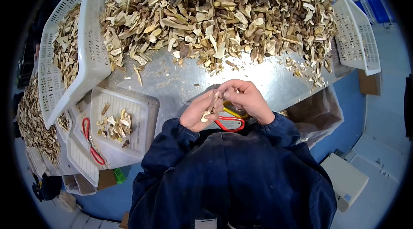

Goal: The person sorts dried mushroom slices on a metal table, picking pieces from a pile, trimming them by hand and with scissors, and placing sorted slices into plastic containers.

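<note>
My left hand is closed around pale dried mushroom slices, one of which shows at the palm. Fingertips of my right hand pinch together against a small mushroom piece at the left fingers; its far end is hidden. Just below both hands are a red scissor handle loop and a yellow handle loop; the blades are hidden, so I cannot tell if they belong to one pair. Beyond the hands, a large heap of dried mushroom slices covers the back of the metal table.
A tilted white perforated basket of slices stands left, another basket right. A shallow white tray holds a few slices; red-handled scissors lie left of it. A lined box is at the table's right edge.
</note>
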{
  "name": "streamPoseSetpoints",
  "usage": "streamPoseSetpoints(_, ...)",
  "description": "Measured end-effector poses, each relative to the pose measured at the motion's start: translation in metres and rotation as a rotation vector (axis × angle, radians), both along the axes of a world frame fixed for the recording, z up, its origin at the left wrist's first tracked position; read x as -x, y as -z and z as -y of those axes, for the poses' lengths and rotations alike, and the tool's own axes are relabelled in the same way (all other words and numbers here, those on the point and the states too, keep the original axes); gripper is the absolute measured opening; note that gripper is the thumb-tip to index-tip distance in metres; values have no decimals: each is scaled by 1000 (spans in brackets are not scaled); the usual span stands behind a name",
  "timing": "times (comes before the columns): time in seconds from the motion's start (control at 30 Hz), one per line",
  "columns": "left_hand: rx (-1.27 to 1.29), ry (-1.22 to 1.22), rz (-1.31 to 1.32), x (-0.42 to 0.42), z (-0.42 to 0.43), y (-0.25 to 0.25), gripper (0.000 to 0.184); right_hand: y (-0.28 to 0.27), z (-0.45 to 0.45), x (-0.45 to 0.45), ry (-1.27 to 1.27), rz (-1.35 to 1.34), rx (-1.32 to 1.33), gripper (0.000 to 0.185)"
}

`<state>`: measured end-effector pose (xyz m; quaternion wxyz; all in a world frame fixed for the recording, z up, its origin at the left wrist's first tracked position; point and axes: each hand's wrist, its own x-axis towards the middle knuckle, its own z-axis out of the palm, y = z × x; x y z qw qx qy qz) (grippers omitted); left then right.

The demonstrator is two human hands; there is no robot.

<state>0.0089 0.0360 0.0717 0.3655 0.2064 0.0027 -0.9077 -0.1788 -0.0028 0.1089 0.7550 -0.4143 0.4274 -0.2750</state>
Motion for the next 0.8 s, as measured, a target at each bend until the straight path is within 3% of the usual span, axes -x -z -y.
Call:
streamPoseSetpoints(0.2, -110, 46, -142, 7, 1, 0, 19, -2, -2, -2, -108, -308, 359, 10)
streamPoseSetpoints(0.43, -114, 78, -149, 11, -4, 8, 16, -1, -1, -2, -122, -217, 256, 5)
streamPoseSetpoints(0.5, -117, 42, -56, 13, -7, 7, 16, 0, -4, -5, -104, -206, 255, 6)
streamPoseSetpoints(0.63, -190, -20, 116, 18, -7, 3, 13, -2, -9, -15, -79, -450, 429, 7)
streamPoseSetpoints(0.8, -283, 17, -246, 11, -7, 13, 11, 6, -7, -7, -65, -324, 290, 11)
